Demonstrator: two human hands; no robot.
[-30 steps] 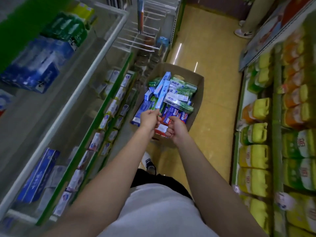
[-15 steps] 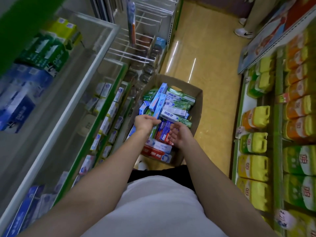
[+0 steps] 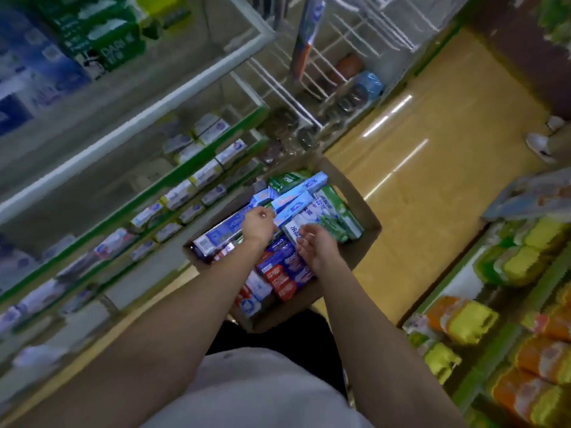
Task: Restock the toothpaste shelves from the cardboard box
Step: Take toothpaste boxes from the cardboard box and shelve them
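Observation:
An open cardboard box (image 3: 366,245) stands on the floor in front of me, full of toothpaste cartons in blue, green, white and red. My left hand (image 3: 258,225) is down in the box, its fingers curled over the near end of a light blue toothpaste box (image 3: 296,205) beside a long dark blue one (image 3: 222,231). My right hand (image 3: 315,245) hovers just right of it above the white and purple cartons, palm turned inward, fingers loose and holding nothing. The toothpaste shelves (image 3: 197,177) run along the left, partly filled.
White wire hooks (image 3: 349,57) and small jars sit beyond the shelves at the back. Yellow and orange detergent bottles (image 3: 472,322) line the right-hand shelves. The yellow aisle floor (image 3: 417,211) stretches past the box. Another person's shoe (image 3: 539,143) shows far right.
My left hand reached deeper into the box onto the light blue carton. My right hand let go of the cartons it held and opened. The view swung left.

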